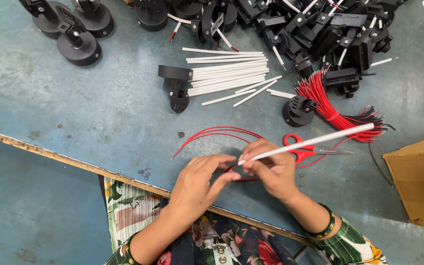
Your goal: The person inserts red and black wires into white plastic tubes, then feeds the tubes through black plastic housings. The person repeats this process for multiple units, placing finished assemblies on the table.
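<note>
Where the blue desk (pixel 74 113) meets the person's flowered lap, its worn front edge runs slantwise under both wrists. Along the far side lies a heap of black fittings (pixel 320 29), with three round black bases (pixel 77 46) apart at the far left. A cardboard box (pixel 420 181) sits at the right edge. A bundle of red wires (pixel 322 100) fans out near a row of white tubes (pixel 226 73). Red-handled scissors (pixel 303 147) lie just behind the hands. The right hand (pixel 271 169) has its grip pinched on a white tube (pixel 310 142) that slants up to the right. The left hand (pixel 197 184) pinches thin red wires (pixel 217 132) at the tube's near end, their loose lengths curving away over the desk.
</note>
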`<move>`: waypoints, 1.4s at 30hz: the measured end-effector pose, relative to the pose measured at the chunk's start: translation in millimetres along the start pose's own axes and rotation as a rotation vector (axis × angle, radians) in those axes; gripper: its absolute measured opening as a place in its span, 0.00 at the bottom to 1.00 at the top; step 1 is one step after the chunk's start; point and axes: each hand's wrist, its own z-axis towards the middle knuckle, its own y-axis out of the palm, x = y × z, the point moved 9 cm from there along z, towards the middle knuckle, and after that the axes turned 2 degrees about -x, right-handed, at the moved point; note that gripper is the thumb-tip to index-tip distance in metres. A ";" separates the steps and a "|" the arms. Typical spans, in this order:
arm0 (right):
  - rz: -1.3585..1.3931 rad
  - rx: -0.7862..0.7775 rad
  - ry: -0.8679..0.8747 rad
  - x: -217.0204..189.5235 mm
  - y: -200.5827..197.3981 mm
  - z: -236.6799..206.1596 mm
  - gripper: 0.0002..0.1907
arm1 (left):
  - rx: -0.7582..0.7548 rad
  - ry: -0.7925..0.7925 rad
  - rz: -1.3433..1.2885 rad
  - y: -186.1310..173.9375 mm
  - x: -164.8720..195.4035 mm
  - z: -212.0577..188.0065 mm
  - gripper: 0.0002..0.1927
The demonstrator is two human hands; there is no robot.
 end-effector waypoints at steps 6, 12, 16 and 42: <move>0.437 0.331 0.171 28.7 -35.7 1.1 0.06 | -0.018 0.058 0.014 9.7 1.9 -4.1 0.16; 0.499 0.372 0.189 31.9 -39.8 2.7 0.06 | -0.127 -0.334 -0.423 33.0 -32.2 -12.4 0.17; 0.479 0.336 0.177 28.5 -38.7 5.4 0.05 | -0.029 -0.355 -0.487 16.2 -36.8 -11.1 0.16; 0.407 0.287 0.232 39.1 -37.7 7.7 0.06 | -0.201 -0.517 -0.945 40.3 -81.6 -38.8 0.19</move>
